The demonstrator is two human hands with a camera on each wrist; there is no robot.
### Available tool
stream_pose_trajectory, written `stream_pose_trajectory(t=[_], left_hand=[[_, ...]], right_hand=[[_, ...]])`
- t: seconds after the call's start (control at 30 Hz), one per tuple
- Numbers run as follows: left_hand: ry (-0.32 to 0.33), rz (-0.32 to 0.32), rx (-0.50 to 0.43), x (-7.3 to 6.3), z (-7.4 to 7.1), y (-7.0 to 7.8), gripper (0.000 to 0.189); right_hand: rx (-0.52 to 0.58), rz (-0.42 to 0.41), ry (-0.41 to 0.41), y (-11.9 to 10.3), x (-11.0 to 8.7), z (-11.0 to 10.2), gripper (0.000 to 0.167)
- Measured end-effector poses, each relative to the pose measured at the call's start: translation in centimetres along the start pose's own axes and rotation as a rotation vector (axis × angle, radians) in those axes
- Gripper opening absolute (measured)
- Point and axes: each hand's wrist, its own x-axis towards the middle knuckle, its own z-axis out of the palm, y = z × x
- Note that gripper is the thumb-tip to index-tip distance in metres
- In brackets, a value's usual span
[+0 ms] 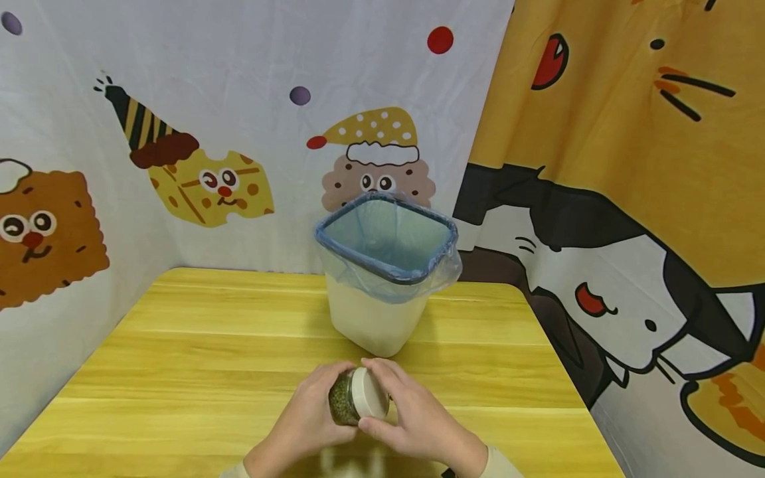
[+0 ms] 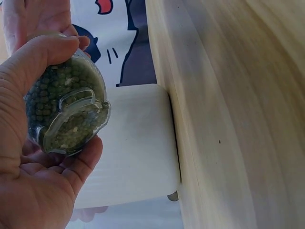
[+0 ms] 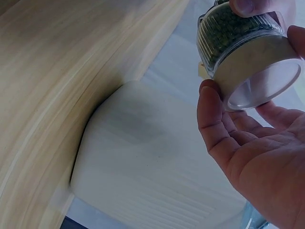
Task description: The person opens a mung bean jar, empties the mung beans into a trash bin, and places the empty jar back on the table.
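So now, the left hand [image 1: 315, 406] is wrapped round the jar [image 1: 342, 402], which lies tipped in its grasp; next across, the pale lid [image 1: 369, 394] faces right, with the bin [image 1: 373, 320] standing just beyond, and there's the right hand [image 1: 421, 415], fingers and thumb clamped on that lid's rim.

The head view is evenly bright, both wrist views duller
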Motion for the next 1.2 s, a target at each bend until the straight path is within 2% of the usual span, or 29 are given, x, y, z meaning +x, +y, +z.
stream_pose_trajectory(t=[0.1,0.23,0.37,0.57,0.87,1.2], left_hand=[[0.001,0.001,0.003,-0.03,0.02,-0.01,0.090],[-0.003,0.012,0.001,-0.10,0.16,-0.03,0.090],[-0.010,0.016,-0.008,-0.19,0.31,0.01,0.088],[-0.016,-0.007,-0.021,-0.23,0.31,0.01,0.087],[-0.035,-0.076,-0.063,-0.21,0.14,0.04,0.089],[-0.028,-0.160,-0.113,-0.15,0.21,0.09,0.089]], right_hand=[[0.028,0.045,0.006,-0.15,0.00,-0.05,0.080],[0.106,0.173,0.014,-0.39,0.13,-0.16,0.086],[0.147,0.238,0.021,-0.40,0.28,-0.13,0.082],[0.147,0.212,0.049,-0.46,0.29,0.04,0.074],[0.084,0.057,0.104,-0.40,0.01,0.09,0.073],[0.093,0.057,0.130,-0.52,-0.05,0.07,0.075]])
